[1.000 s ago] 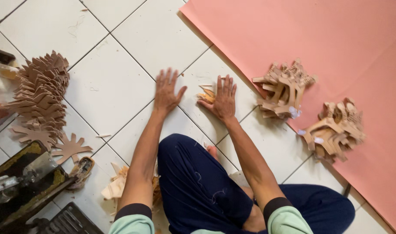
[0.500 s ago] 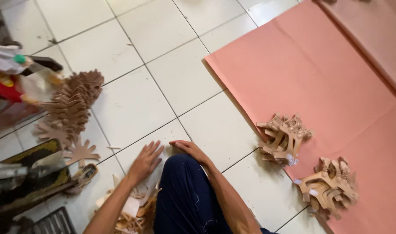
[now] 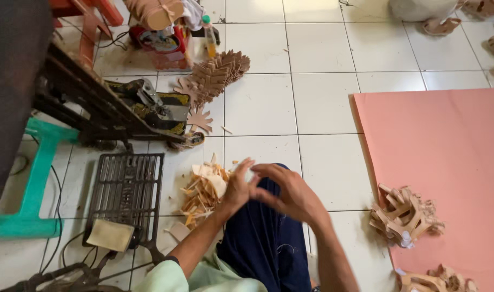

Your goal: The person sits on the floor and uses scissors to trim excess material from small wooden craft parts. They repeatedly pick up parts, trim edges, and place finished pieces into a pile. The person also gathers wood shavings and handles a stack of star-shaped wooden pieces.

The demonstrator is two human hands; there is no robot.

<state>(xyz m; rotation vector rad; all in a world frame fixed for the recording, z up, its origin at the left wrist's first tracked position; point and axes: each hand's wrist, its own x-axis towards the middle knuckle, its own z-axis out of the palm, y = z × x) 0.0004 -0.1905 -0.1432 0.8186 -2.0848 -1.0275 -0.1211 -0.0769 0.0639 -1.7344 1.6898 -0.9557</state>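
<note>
Head view: left hand [image 3: 237,186] and right hand [image 3: 290,192] met over navy knee [image 3: 263,238], grasp unclear through blur; tan scrap heap [image 3: 204,189] just beside, liable to scatter if brushed.

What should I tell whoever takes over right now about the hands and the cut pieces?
Left hand and right hand: together over the knee in dark blue trousers, fingers touching; any held piece is hidden.
Heap of pale tan offcuts: on the white tiled floor, beside the left hand.
Bundles of tan cut pieces: on the salmon-pink sheet, to the right.
Fanned stack of brown cut shapes: near the black machine.
</note>
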